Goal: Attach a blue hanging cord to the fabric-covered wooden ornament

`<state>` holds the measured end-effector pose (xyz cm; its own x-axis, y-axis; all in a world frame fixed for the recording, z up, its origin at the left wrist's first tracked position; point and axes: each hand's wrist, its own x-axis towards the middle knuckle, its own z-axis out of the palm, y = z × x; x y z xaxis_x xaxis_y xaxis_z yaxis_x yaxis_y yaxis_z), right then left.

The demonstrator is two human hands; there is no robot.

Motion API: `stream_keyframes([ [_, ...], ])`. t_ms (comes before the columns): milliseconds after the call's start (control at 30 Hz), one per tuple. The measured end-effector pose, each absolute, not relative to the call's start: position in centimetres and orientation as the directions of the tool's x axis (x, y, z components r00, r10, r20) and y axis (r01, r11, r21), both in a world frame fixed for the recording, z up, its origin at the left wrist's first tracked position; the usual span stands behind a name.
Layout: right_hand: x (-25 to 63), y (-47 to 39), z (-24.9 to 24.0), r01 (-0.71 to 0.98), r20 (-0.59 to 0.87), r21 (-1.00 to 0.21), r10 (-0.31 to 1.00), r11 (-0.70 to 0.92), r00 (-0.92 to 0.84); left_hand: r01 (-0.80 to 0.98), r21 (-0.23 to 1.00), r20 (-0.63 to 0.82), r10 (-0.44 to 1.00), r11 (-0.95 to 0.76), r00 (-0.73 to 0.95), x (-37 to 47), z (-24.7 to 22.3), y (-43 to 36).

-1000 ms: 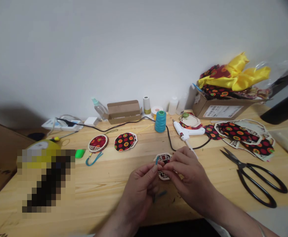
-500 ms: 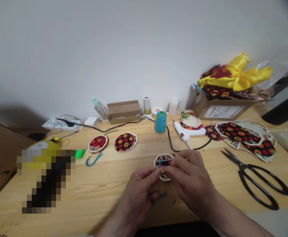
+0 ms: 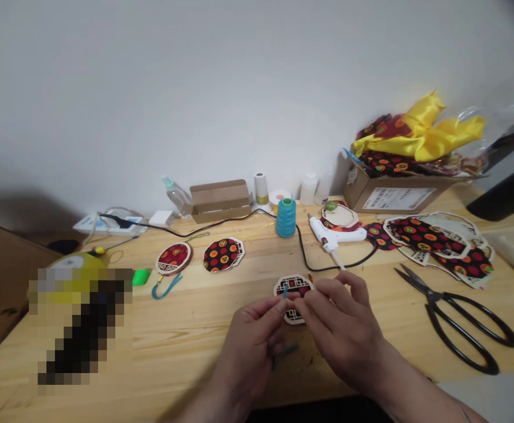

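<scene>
My left hand (image 3: 254, 329) pinches a thin teal cord (image 3: 285, 291) between thumb and index finger; a short end sticks up above the fingertips. My right hand (image 3: 347, 323) is closed, its fingertips meeting the left ones at the same cord, though the exact grip is partly hidden. Another teal length (image 3: 288, 351) hangs below the left fingers. Just beyond and under the fingertips is a scalloped wooden lattice ornament (image 3: 283, 283) with dark red patterned fabric behind it. The hands cover part of it, and I cannot tell whether the cord is attached to it.
Large black-handled scissors (image 3: 433, 296) lie open at right. Behind the hands are a white glue gun (image 3: 338, 235), a teal thread cone (image 3: 286, 218) and a black cable (image 3: 303, 249). Fabric ornaments (image 3: 224, 254) lie left, others (image 3: 437, 238) right. A cardboard box (image 3: 362, 194) holds fabric.
The right hand has shifted slightly, its fingers lifting and bending a little differently beside the cord. The left hand keeps its pinch. The whole view has moved very slightly.
</scene>
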<state>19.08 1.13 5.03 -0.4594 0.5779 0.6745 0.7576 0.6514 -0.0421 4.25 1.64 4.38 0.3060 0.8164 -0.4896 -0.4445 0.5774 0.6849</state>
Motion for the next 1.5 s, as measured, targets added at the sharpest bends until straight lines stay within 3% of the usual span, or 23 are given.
stream_keyframes([
  [500,19.2,0.8,4.1,0.775,0.628,-0.100,0.644,0.624,-0.437,-0.599,0.676,-0.441,0.887,0.430,0.139,3.4,5.0,2.7],
  [1033,19.1,0.7,3.6,0.772,0.554,-0.172,0.708,0.612,-0.438,-0.585,0.728,-0.366,0.924,0.358,0.111,3.1,4.9,2.7],
  [1133,19.5,0.8,4.0,0.756,0.487,-0.279,0.766,0.592,-0.420,-0.564,0.752,-0.343,0.933,0.342,0.108,3.1,4.8,2.6],
  [1233,20.4,1.1,4.7,0.741,0.344,-0.456,0.865,0.493,-0.364,-0.531,0.792,-0.308,0.948,0.303,0.081,3.1,4.8,2.4],
  [1300,20.8,1.2,5.2,0.698,0.330,-0.567,0.897,0.438,-0.295,-0.498,0.822,-0.285,0.957,0.276,0.061,3.3,4.9,2.2],
  [1400,20.4,1.1,5.6,0.482,0.382,-0.765,0.904,0.427,-0.194,-0.434,0.863,-0.253,0.965,0.258,0.069,3.6,4.9,1.9],
  [1500,19.1,0.8,5.3,0.151,0.263,-0.939,0.926,0.311,-0.271,-0.360,0.903,-0.210,0.972,0.233,0.102,3.6,4.7,1.6],
])
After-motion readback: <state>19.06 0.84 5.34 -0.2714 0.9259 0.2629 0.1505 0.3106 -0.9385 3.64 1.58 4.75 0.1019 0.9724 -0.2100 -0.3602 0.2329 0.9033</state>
